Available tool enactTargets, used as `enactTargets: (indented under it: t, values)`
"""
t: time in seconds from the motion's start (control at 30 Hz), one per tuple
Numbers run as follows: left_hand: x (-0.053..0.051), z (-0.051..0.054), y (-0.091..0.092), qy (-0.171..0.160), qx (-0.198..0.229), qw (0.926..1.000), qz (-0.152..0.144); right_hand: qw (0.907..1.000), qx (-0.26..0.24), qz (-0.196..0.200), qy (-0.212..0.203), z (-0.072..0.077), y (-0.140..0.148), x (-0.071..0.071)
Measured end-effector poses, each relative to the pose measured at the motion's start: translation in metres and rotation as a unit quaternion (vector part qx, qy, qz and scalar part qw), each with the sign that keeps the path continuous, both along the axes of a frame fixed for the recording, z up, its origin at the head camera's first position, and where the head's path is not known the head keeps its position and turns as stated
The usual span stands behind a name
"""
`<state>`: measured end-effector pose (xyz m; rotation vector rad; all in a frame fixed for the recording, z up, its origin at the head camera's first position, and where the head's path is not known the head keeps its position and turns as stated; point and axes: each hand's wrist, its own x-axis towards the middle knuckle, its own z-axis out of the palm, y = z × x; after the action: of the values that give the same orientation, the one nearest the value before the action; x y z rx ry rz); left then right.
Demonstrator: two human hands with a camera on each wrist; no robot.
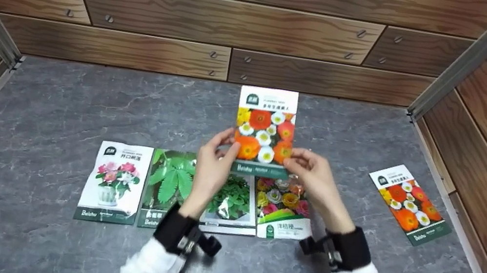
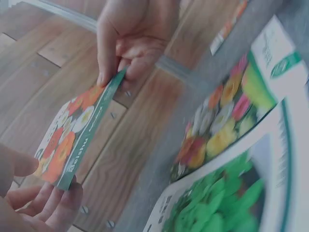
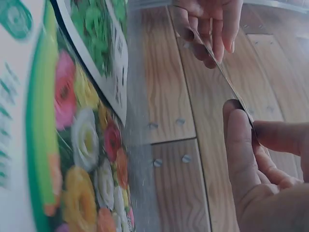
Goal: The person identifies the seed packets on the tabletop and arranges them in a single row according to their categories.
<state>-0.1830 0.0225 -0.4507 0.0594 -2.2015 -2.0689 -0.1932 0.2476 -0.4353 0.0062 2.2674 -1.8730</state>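
Note:
Between both hands, a seed packet [image 1: 265, 132] with orange, red and white poppies is held up above the row of packets. My left hand [image 1: 214, 164] pinches its lower left edge, thumb in front and fingers behind. At the lower right edge my right hand [image 1: 318, 178] pinches it the same way. Edge-on, the packet [image 3: 231, 92] shows as a thin line in the right wrist view. Below lie a packet with pink flowers in a pot [image 1: 114, 184], a fern-like leaf packet [image 1: 169, 183], a green foliage packet [image 1: 232, 204] and a mixed-flower packet [image 1: 285, 212], partly covered by the hands.
A second poppy packet [image 1: 410, 204] lies tilted at the right of the grey marbled surface [image 1: 51, 99]. Wood-patterned walls [image 1: 228, 20] stand at the back and both sides, with metal strips [image 1: 473, 61] along the corners.

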Motion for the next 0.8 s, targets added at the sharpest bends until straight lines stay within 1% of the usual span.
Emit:
enactTargets:
  t: [0.07, 0.13, 0.23, 0.3, 0.4, 0.57, 0.73, 0.8]
  values:
    - [0.008, 0.0, -0.001, 0.009, 0.008, 0.9999, -0.002, 0.9999, 0.01, 0.008, 0.004, 0.001, -0.002, 0.01]
    - [0.015, 0.0, -0.002, 0.02, 0.01, 0.9997, -0.005, 0.9991, 0.034, 0.019, 0.014, 0.004, -0.002, 0.018]
    - [0.022, 0.002, -0.001, 0.031, 0.005, 0.9995, -0.01, 0.996, 0.073, 0.028, 0.043, 0.009, 0.001, 0.027]
    - [0.026, 0.003, 0.002, 0.037, -0.005, 0.9992, -0.011, 0.9937, 0.089, 0.025, 0.063, 0.013, 0.004, 0.03]
    - [0.03, 0.004, 0.007, 0.04, -0.019, 0.9988, -0.02, 0.9928, 0.086, 0.009, 0.083, 0.017, 0.009, 0.033]
    - [0.035, 0.001, 0.017, 0.044, -0.045, 0.9973, -0.038, 0.9928, 0.073, -0.02, 0.093, 0.02, 0.014, 0.035]
    - [0.038, -0.002, 0.022, 0.06, -0.08, 0.9943, -0.037, 0.9909, 0.085, -0.033, 0.099, 0.021, 0.015, 0.034]
    - [0.039, -0.003, 0.023, 0.06, -0.093, 0.9931, -0.038, 0.9904, 0.088, -0.038, 0.1, 0.021, 0.016, 0.034]
